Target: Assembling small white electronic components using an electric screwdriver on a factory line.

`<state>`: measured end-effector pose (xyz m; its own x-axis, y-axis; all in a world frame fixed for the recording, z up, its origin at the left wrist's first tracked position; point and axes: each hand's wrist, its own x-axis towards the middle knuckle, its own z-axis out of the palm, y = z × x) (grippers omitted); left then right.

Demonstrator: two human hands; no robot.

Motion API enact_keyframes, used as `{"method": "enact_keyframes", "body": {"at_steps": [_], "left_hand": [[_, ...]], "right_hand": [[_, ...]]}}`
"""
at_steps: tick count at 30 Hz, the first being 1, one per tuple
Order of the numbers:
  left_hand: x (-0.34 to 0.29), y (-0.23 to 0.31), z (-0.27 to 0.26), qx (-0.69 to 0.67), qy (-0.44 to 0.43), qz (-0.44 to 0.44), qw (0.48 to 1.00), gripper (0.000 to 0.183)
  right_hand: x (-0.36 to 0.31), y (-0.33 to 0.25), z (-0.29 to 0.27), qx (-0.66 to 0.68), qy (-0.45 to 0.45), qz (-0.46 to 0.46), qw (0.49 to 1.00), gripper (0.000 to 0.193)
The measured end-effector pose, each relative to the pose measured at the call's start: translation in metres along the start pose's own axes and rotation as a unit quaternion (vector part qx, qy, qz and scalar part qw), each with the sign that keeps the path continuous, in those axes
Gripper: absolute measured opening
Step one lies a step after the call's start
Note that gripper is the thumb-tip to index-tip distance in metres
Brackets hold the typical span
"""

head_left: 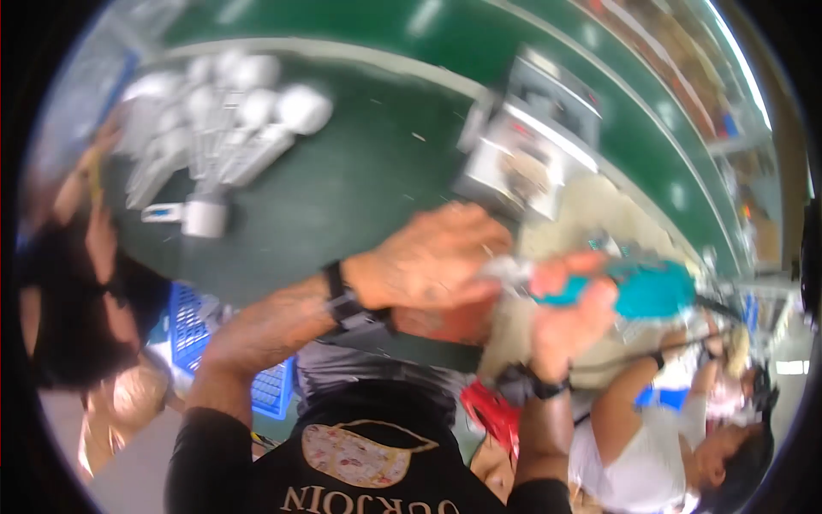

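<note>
My right hand is wrapped around a teal corded tool that looks like an electric screwdriver, its front end pointing left. At that end is a small whitish piece, blurred by motion. Against the piece's other side my left hand is closed, its fingers curled round it. Just below the left hand shows an orange-red block-like thing, partly hidden. Several white round-headed devices with long handles lie grouped at the far left of the green table. One white device lies nearer, apart from them.
A white and grey box-like apparatus stands at the back right, beside a tan board. Blue plastic crates sit below the table's near edge. One person works at the left; another in white is at the right.
</note>
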<state>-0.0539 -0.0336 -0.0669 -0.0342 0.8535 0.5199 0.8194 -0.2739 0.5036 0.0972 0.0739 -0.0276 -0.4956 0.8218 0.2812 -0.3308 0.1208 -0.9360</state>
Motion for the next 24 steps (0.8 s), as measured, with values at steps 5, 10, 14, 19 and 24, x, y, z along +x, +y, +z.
{"method": "enact_keyframes", "body": {"at_steps": [5, 10, 14, 19, 24], "left_hand": [[-0.032, 0.026, -0.002, 0.100, -0.014, 0.123, 0.987, 0.035], [-0.086, 0.025, -0.062, 0.140, 0.158, -0.116, 0.971, 0.030], [-0.120, -0.018, -0.092, 0.275, 0.140, -0.244, 0.919, 0.038], [-0.056, 0.004, -0.092, 0.299, 0.137, -0.267, 0.906, 0.038], [0.063, 0.053, 0.012, -0.004, 0.043, -0.112, 0.993, 0.029]], "right_hand": [[-0.026, -0.055, -0.022, 0.169, 0.020, -0.055, 0.984, 0.055], [-0.047, -0.068, -0.027, 0.116, 0.003, -0.121, 0.986, 0.055], [-0.053, -0.049, -0.043, 0.053, 0.048, -0.064, 0.995, 0.064], [-0.061, -0.048, -0.049, 0.006, 0.035, -0.057, 0.998, 0.069], [-0.069, -0.060, -0.064, -0.033, 0.038, -0.042, 0.998, 0.071]]}}
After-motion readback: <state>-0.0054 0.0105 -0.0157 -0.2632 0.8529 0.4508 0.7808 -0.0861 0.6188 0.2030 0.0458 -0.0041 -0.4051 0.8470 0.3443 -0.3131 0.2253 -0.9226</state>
